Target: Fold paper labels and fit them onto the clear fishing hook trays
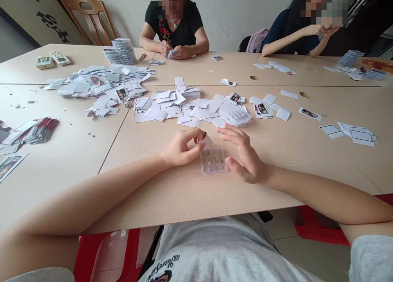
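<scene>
My left hand [181,149] pinches a small white paper card [206,141] above a clear ridged plastic tray [214,160]; my right hand [242,153], fingers spread, steadies it on the smooth counter [307,159].

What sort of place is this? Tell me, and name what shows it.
Probably a small hand-packing workroom rather than a factory line: pale tables pushed together, heaps of white cards and a stack of clear packs. The left hand pinches a small card over one pack.
</scene>
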Tool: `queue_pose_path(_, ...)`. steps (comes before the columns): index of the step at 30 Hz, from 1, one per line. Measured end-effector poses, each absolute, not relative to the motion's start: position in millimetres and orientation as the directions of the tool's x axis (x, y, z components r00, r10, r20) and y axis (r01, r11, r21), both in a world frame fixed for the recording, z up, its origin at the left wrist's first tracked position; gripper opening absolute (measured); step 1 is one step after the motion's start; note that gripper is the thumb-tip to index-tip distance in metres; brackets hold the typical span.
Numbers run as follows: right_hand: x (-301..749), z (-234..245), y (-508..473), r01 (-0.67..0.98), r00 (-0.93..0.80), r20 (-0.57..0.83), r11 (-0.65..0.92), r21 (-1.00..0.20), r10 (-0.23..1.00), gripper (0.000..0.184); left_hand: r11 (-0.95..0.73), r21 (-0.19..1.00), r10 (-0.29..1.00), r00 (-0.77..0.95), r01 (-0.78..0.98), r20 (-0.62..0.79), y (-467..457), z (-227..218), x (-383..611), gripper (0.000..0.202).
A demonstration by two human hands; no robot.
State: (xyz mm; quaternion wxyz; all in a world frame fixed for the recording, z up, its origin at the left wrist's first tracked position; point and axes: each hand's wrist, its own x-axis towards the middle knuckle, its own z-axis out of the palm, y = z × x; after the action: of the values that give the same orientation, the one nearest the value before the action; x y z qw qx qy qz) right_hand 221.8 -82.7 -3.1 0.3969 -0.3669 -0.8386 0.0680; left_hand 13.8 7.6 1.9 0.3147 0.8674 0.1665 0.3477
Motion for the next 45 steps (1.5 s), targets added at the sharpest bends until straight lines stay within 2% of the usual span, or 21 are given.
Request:
queue_pose_path(4, 219.5, -2.6, -86.8, 0.601, -0.552, 0.398, 0.681, -0.419, 0.732, 0.036, -0.791, 0.611, 0.429, 0.716, 0.004, 0.551, 9.0, 2.4, 11.7, 0.009)
queue_pose_path(6, 219.2, -2.5, -86.8, 0.590, -0.580, 0.354, 0.678, -0.438, 0.733, 0.033, -0.800, 0.599, 0.390, 0.720, -0.045, 0.574, 11.1, 2.9, 10.8, 0.010)
queue_pose_path(8, 219.9, -3.6, -83.8, 0.589, -0.534, 0.359, 0.641, -0.492, 0.766, 0.032, -0.792, 0.606, 0.354, 0.752, -0.074, 0.556, 12.6, 3.5, 10.7, 0.021)
queue_pose_path(10, 221.3, -5.9, -77.8, 0.551, -0.398, 0.377, 0.547, -0.630, 0.836, 0.029, -0.777, 0.627, 0.353, 0.785, -0.058, 0.509, 12.6, 3.9, 11.6, 0.041)
queue_pose_path(12, 223.3, -8.4, -70.3, 0.389, -0.214, 0.354, 0.412, -0.824, 0.910, 0.023, -0.750, 0.661, 0.441, 0.759, 0.019, 0.479, 11.6, 3.3, 13.5, 0.047)
queue_pose_path(14, 225.5, -9.5, -63.5, 0.136, -0.086, 0.254, 0.264, -0.955, 0.963, 0.019, -0.706, 0.696, 0.580, 0.670, 0.131, 0.463, 10.8, 1.9, 15.6, 0.033)
queue_pose_path(16, 227.1, -8.5, -59.4, -0.062, -0.063, 0.141, 0.137, -0.989, 0.988, 0.017, -0.645, 0.728, 0.682, 0.603, 0.232, 0.413, 11.1, 0.5, 17.4, 0.022)
queue_pose_path(17, 227.5, -7.3, -58.7, -0.121, -0.072, 0.104, 0.095, -0.988, 0.992, 0.016, -0.606, 0.750, 0.714, 0.598, 0.267, 0.364, 11.6, 0.2, 18.0, 0.024)
queue_pose_path(20, 227.2, -4.0, -60.0, -0.186, -0.116, 0.085, 0.062, -0.981, 0.990, 0.016, -0.480, 0.823, 0.750, 0.629, 0.303, 0.206, 13.5, 0.4, 19.2, 0.033)
queue_pose_path(22, 226.3, -3.4, -61.6, -0.182, -0.139, 0.090, 0.064, -0.981, 0.986, 0.018, -0.445, 0.852, 0.737, 0.653, 0.276, 0.174, 14.5, 0.9, 19.5, 0.036)
queue_pose_path(28, 225.0, -9.5, -59.4, -0.132, -0.102, 0.072, 0.058, -0.989, 0.992, 0.022, -0.481, 0.853, 0.707, 0.664, 0.202, 0.242, 15.8, 0.7, 20.2, 0.031)
queue_pose_path(38, 221.3, -9.9, -64.1, 0.012, -0.113, 0.236, 0.239, -0.971, 0.965, 0.033, -0.529, 0.838, 0.661, 0.685, 0.136, 0.306, 13.7, 2.3, 19.2, 0.029)
queue_pose_path(42, 220.1, -10.4, -65.2, 0.187, -0.019, 0.290, 0.288, -0.939, 0.957, 0.044, -0.573, 0.811, 0.630, 0.697, 0.118, 0.343, 12.7, 0.4, 18.2, 0.027)
queue_pose_path(45, 221.6, -11.6, -62.5, 0.292, 0.044, 0.362, 0.335, -0.896, 0.931, 0.044, -0.608, 0.788, 0.601, 0.705, 0.098, 0.376, 12.0, -0.8, 17.0, 0.025)
